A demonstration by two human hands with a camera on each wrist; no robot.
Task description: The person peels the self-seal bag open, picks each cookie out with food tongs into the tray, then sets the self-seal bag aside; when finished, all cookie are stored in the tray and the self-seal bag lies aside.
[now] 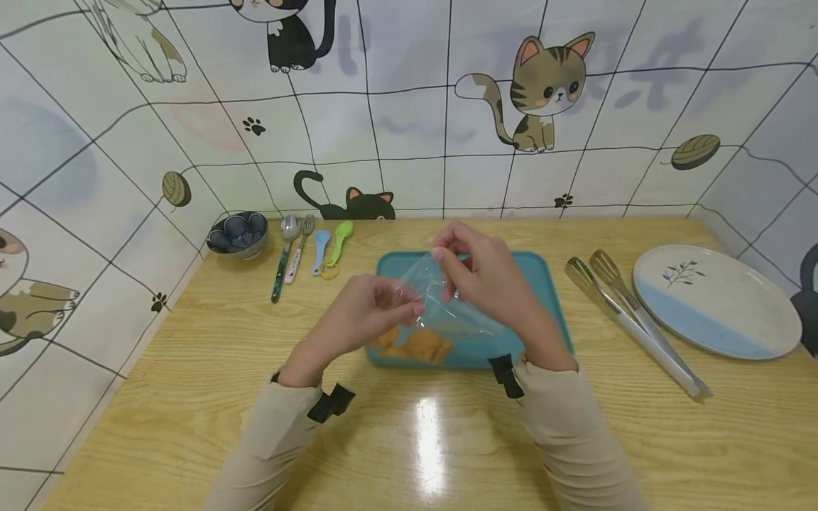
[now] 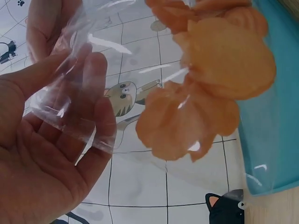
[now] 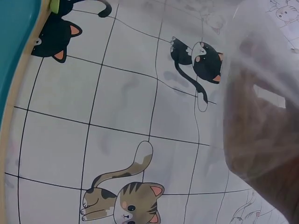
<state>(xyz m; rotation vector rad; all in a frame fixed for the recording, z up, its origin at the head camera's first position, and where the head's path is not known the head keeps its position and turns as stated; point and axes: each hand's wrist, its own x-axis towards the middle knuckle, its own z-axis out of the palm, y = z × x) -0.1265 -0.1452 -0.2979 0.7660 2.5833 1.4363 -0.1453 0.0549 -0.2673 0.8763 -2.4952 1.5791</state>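
Observation:
A clear plastic bag (image 1: 427, 275) hangs tilted above a teal tray (image 1: 542, 284), with several orange, frilly-edged crisps (image 1: 427, 345) gathered at its lower part. My left hand (image 1: 361, 316) pinches the bag's left edge between thumb and fingers. Higher up, my right hand (image 1: 482, 270) pinches the top of the bag with curled fingers. In the left wrist view, film crosses the left fingers, and the crisps (image 2: 187, 119) show through the plastic beyond them. In the right wrist view, the bag (image 3: 243, 154) covers part of the hand at the right edge.
At the back left stand a dark patterned bowl (image 1: 252, 248), a spoon (image 1: 284, 259), a fork (image 1: 300, 248) and blue (image 1: 321, 250) and green (image 1: 341, 238) small spoons. Metal tongs (image 1: 639, 326) and an oval plate (image 1: 716, 305) lie to the right. A cat-print wall (image 1: 415, 128) backs the table.

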